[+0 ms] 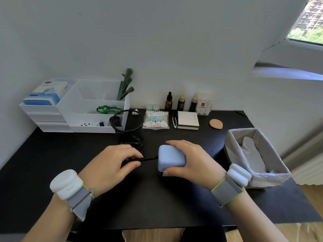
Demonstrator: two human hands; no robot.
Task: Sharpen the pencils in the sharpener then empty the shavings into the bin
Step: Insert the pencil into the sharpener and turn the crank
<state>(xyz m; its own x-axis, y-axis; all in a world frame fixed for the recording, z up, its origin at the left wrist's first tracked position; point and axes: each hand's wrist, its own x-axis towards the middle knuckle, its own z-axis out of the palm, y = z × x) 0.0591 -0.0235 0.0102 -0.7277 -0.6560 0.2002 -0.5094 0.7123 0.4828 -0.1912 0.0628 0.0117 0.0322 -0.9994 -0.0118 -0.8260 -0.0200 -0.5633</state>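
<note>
A pale blue box-shaped sharpener [170, 157] stands on the black desk [52, 154] near the middle. My right hand [192, 159] grips it from the right side, fingers over its top and thumb at its lower front. My left hand [111, 163] pinches a black pencil [148, 159] that lies nearly level, its tip at the sharpener's left face. A small bin [232, 142] lined with a plastic bag stands at the desk's right edge, some crumpled white paper inside it.
A black mesh pencil cup [128, 128] stands just behind my left hand. Along the wall are a white organiser [97, 109], a cotton swab pack [156, 119], small bottles [181, 103] and a white box [187, 120].
</note>
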